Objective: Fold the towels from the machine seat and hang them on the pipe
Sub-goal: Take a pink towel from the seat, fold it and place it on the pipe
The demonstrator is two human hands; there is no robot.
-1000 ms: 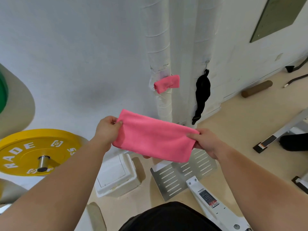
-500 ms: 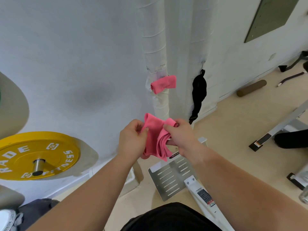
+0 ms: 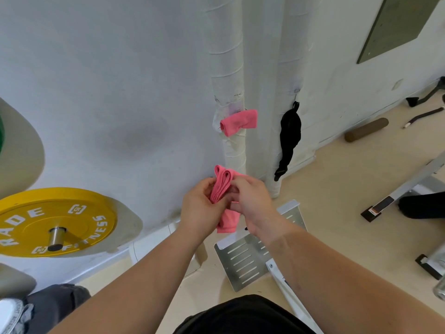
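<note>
Towel (image 3: 226,221): pink cloth, matt, soft nap; pipe (image 3: 227,56): white wrap, matt, ridged; wt plate (image 3: 29,232): yellow, smooth, w/ shiny metal hub (image 3: 55,238); foot plate (image 3: 240,261): slotted metal, satin.

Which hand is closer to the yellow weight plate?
Left. The left hand grips the folded towel on the side toward the yellow weight plate; the right hand pinches it on the far side.

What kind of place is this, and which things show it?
Most likely a gym: a yellow weight plate marked FITNESS on a bar, a machine's slotted metal footplate, and what looks like a brown foam roller by the wall.
</note>
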